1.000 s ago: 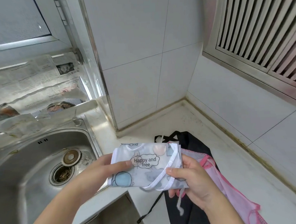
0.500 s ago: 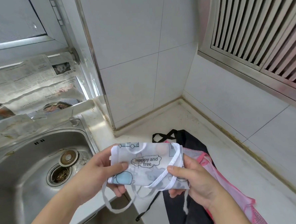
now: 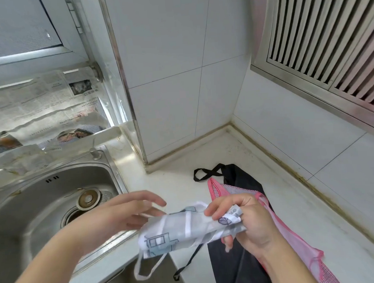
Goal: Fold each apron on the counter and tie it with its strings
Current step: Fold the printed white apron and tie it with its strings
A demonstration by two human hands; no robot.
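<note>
I see a thin, slightly glossy white printed cloth apron, a matt black fabric apron, a pink mesh-textured apron, a brushed, shiny stainless-steel sink, crinkled newspaper sheets, glossy white wall tiles and a smooth pale counter.

1. Bare tabletop lies open ahead of me, running back into the tiled corner
2. The black apron and pink apron cover the tabletop under and beside my right grip
3. The sink drops away under my left grip
4. The tiled wall closes my right side
</note>
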